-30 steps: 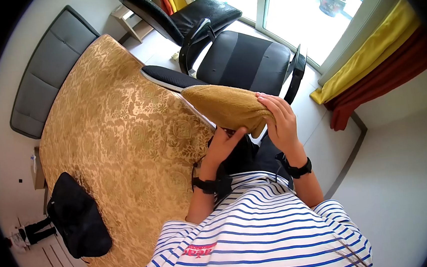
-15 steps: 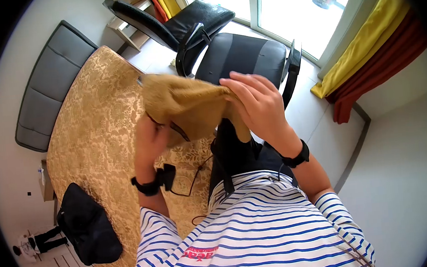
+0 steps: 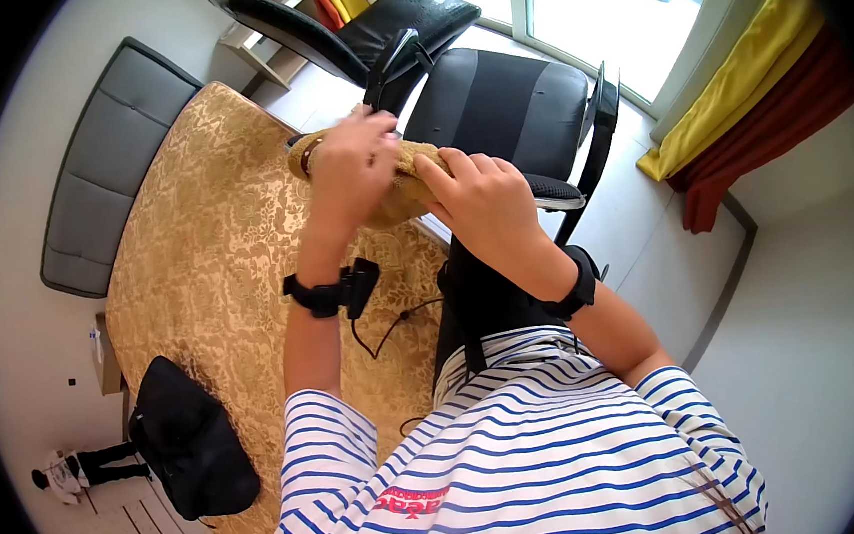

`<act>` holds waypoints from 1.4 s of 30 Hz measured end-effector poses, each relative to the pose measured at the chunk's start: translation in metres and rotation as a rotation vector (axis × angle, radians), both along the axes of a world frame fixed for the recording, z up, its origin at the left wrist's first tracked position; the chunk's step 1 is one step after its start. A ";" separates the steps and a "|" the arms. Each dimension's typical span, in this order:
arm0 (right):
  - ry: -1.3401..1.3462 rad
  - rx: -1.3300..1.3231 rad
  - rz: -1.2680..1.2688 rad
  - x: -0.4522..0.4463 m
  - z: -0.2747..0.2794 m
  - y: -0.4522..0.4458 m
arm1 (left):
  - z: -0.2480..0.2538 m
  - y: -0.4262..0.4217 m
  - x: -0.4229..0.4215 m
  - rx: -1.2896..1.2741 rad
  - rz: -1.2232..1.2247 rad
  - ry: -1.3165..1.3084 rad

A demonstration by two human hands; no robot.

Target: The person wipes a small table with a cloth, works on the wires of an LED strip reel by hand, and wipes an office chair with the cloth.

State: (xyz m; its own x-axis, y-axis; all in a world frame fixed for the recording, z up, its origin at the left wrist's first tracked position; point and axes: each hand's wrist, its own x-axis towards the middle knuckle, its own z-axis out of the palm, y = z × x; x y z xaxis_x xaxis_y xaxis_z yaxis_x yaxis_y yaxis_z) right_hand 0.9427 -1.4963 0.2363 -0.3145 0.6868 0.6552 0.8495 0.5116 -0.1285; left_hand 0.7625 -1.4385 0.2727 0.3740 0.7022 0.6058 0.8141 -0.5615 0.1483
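A tan fuzzy cloth [image 3: 404, 201] is held up in front of me over the edge of the bed, bunched into a narrow roll. My right hand [image 3: 488, 207] is closed round its right end, thumb and fingers along the top. My left hand [image 3: 351, 173] lies over its left part with the fingers curled in; motion blurs the fingertips a little. A brown and white detail shows at the cloth's left end, and much of the rest is covered by my hands. Each wrist wears a black strap, and from the left one's black box [image 3: 360, 285] runs a thin cable.
Left of me is a bed [image 3: 214, 234] with a gold patterned cover and a grey headboard [image 3: 104, 172]. On it lies a black bag [image 3: 195, 441]. Black chairs [image 3: 500, 111] stand ahead, near a glass door [image 3: 608, 22] and curtains [image 3: 734, 92]. Another person [image 3: 87, 469] stands far left.
The cloth was spread wider and hanging; now it is gathered into a roll. My left hand has moved up and right, from below the cloth to over it.
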 end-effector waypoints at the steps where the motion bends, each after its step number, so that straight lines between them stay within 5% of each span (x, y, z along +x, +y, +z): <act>1: -0.008 0.000 0.002 0.001 -0.001 0.000 | -0.008 -0.004 0.014 -0.174 0.048 -0.017; 3: -0.058 0.099 -0.025 0.001 -0.006 0.004 | -0.020 -0.003 0.023 -0.334 0.097 -0.042; 5: -0.059 0.197 -0.007 0.001 -0.006 0.007 | -0.030 -0.005 0.025 0.209 -0.147 -0.358; 6: -0.019 0.192 0.018 0.001 -0.006 0.008 | -0.038 -0.010 0.029 0.241 -0.128 -0.356; 9: 0.047 0.125 0.111 0.006 -0.001 0.003 | -0.042 -0.028 0.047 0.231 0.102 -0.349; 17: 0.098 -0.063 0.310 0.070 0.003 -0.012 | -0.071 -0.064 0.107 0.255 0.034 -0.365; 22: 0.473 -0.161 0.330 0.117 -0.069 -0.023 | -0.096 -0.082 0.167 0.251 -0.033 -0.210; 24: 0.804 -0.306 0.133 0.127 -0.101 -0.033 | -0.112 -0.085 0.188 0.219 -0.062 -0.045; 31: 0.706 -0.249 -0.002 0.131 -0.111 -0.046 | -0.090 -0.070 0.144 0.368 -0.376 -0.038; 34: 0.704 -0.087 0.072 0.101 -0.066 -0.038 | -0.072 -0.063 0.109 0.428 -0.249 -0.018; 39: 0.268 0.118 0.471 0.071 -0.009 -0.020 | -0.039 -0.037 0.051 0.297 -0.014 -0.188; 41: 0.236 0.190 0.468 0.056 -0.009 -0.013 | -0.038 -0.017 0.021 0.312 0.027 -0.187; 42: 0.204 0.136 0.238 0.045 -0.006 -0.015 | -0.044 -0.008 0.007 0.337 0.038 -0.256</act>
State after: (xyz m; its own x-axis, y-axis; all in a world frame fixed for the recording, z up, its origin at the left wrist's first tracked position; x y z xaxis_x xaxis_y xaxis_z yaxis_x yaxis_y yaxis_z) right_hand 0.9875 -1.5116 0.2302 -0.3086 0.5121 0.8016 0.6681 0.7166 -0.2005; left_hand 0.7691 -1.4460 0.2289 0.1595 0.4591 0.8739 0.7958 -0.5837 0.1614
